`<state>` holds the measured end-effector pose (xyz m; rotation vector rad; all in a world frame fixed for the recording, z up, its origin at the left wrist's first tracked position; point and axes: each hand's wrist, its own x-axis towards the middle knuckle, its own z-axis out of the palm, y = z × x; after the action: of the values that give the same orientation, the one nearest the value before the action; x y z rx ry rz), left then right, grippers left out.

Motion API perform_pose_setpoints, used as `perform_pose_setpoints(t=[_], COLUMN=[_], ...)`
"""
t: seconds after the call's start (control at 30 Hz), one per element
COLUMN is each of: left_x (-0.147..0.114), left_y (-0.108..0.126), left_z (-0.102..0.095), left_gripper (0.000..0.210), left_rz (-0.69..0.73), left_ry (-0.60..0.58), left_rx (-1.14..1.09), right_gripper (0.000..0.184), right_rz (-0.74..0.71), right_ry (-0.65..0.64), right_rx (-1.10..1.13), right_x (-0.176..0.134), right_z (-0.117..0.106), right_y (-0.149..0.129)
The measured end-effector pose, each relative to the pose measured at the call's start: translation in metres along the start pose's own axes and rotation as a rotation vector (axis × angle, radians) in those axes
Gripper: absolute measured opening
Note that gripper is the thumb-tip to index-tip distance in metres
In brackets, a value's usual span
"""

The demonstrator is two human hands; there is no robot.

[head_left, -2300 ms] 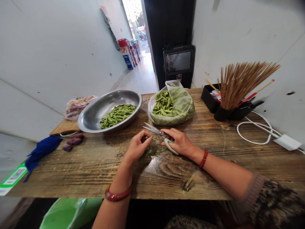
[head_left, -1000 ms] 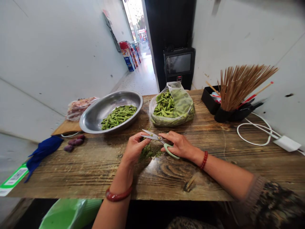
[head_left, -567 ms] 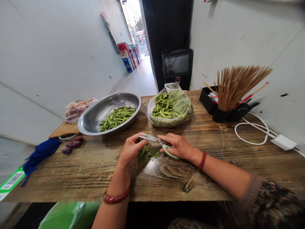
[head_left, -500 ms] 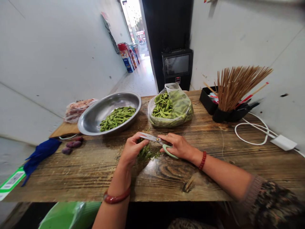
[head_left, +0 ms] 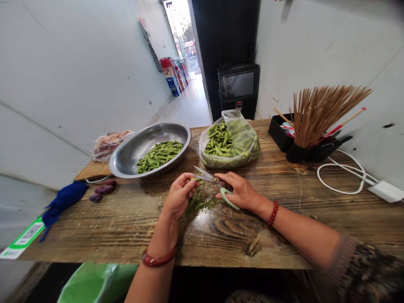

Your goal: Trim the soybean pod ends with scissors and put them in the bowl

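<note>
Just pinching a slim green pod (head_left: pixel 198 179) between left fingers (head_left: pixel 185 178), gripping opened mint-handled metal scissors (head_left: pixel 226 198) in right fingers (head_left: pixel 229 178).

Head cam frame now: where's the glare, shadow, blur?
Head view: doorway blown out near the top; glare on the wooden table just below the green trimmings. Head view: dark shadow on the table below the left hand; camouflage-patterned sleeve soft at lower right; scissors readable.
</note>
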<state>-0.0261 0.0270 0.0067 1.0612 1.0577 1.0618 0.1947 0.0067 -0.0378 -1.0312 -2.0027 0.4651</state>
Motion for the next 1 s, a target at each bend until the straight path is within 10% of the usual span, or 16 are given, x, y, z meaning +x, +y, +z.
perform_pose_setpoints(t=[1.0], left_x=[-0.0021], left_y=[-0.0045], left_z=[0.0004], left_gripper=[0.020], left_rz=[0.039], left_ry=[-0.131], left_rx=[-0.001], right_gripper=[0.059], right_rz=[-0.046], right_ry=[-0.052], right_rx=[0.019], right_x=[0.0010], right_z=[-0.0011], right_y=[-0.0030])
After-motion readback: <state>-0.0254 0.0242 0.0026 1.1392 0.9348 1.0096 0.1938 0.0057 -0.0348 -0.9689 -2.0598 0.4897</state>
